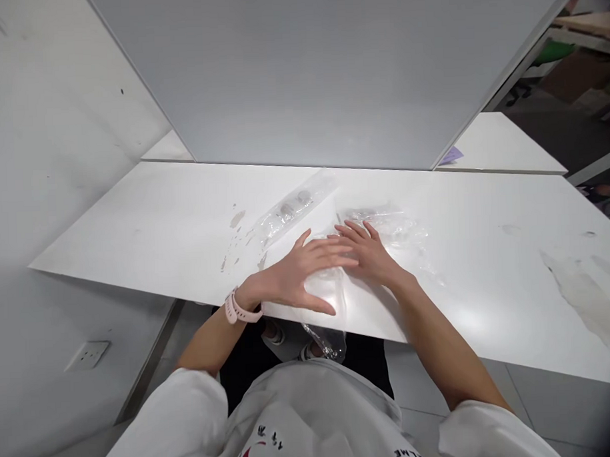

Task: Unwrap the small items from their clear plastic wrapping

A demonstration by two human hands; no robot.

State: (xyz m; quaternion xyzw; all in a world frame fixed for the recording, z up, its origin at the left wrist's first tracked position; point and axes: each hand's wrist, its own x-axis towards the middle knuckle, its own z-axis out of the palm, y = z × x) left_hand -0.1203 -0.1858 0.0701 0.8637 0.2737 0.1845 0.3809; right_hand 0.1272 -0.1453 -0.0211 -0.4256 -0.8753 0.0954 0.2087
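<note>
A tall grey panel stands along the far edge of the white table, and a wall borders it on the left. From where I stand, the tabletop runs well past the hands on both sides, with worn marks toward its right end. The near edge sits just in front of the person's body, leaving little depth between them.

A long clear bag slants toward the panel, beyond the left hand. Crumpled clear plastic spreads beside the right hand. Another clear bag lies beneath the hands, near the front edge, where some plastic hangs over.

Both hands are loose, fingers spread, clenching nothing; the left fingers overlap the right ones, though I can't tell whether they touch. A pink wristband circles the left wrist. Two small round things show in the slanting bag.
</note>
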